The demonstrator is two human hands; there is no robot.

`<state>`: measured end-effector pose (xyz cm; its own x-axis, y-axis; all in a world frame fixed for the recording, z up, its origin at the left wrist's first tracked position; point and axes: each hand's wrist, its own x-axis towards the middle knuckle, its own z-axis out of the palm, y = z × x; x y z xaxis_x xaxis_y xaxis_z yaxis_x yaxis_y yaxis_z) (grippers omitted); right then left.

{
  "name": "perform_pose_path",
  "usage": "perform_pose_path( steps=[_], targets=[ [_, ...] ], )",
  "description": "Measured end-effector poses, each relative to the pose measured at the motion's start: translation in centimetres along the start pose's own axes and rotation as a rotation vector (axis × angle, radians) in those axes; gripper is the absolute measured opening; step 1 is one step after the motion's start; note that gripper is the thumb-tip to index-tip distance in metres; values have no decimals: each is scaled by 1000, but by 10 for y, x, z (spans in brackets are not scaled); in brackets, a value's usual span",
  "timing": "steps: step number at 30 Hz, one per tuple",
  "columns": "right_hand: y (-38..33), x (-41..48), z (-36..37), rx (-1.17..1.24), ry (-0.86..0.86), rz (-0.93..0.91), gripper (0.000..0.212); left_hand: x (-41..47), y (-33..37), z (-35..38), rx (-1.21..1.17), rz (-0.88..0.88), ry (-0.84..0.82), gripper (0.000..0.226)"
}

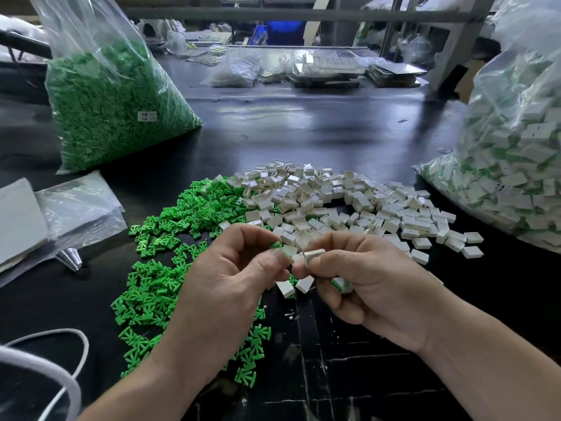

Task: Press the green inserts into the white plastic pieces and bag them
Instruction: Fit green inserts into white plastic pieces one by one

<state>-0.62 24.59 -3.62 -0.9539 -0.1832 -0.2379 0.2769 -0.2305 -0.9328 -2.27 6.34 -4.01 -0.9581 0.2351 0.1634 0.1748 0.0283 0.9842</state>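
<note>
— Two hands are close together over the black table [303,123]. What is the left hand [239,268] doing?
— Its thumb and finger pinch one small green insert [277,245].
— And the right hand [367,281]?
— Its fingertips pinch a white piece [314,254], right beside the green one. I cannot tell if the two touch. Its other fingers are curled round more pieces [340,283], white with green on them.
— Where are the rest?
— A pile of green inserts [158,268] lies under and left of the left hand. A pile of white pieces [334,202] lies just behind the hands. The two piles meet in the middle.
— Any bags?
— A big bag of green inserts [112,101] stands at the far left. A big bag of white pieces with green inside [516,165] sits on the right. Flat clear bags [82,205] lie at the left edge, and a white cord [60,330] loops near the bottom corner.
</note>
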Motion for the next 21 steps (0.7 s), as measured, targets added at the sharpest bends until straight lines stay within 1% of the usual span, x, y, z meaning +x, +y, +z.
perform_pose_path(
  steps=[2, 3, 4, 5, 7, 9, 12, 14, 16, 19, 21],
  targets=[
    [0, 0, 2, -38, 12, -3, 14, -2, 2, 0, -64, 25, 21, 13],
    [0, 0, 3, -75, 22, -5, 15, -2, 2, 0, -64, 50, 18, 13],
    [0, -1, 3, -122, 28, -9, 15, -3, 3, -1, -56, 79, 5, 8],
    [1, -1, 4, -174, 23, -16, 13, -3, 5, -1, -57, 103, -31, 3],
    [3, -2, 5, -246, -15, -22, 10, -6, 6, -1, -44, 134, -114, 7],
    [5, -3, 6, -268, -36, -20, 14, -6, 6, 1, -11, 142, -155, 8],
    [6, -3, 5, -261, 9, -36, 7, -5, 4, 2, 18, 146, -94, 6],
    [6, -3, 3, -258, 35, -65, 6, -4, 3, 1, 2, 127, -51, 6],
    [6, -3, 1, -253, 32, -91, 8, -4, 2, 0, -42, 90, -24, 5],
    [6, -3, 2, -249, -1, -115, 6, -2, 0, 0, -51, 44, 14, 15],
    [6, -4, 1, -269, -14, -127, 9, -1, -2, -1, -77, 0, 24, 16]
  ],
)
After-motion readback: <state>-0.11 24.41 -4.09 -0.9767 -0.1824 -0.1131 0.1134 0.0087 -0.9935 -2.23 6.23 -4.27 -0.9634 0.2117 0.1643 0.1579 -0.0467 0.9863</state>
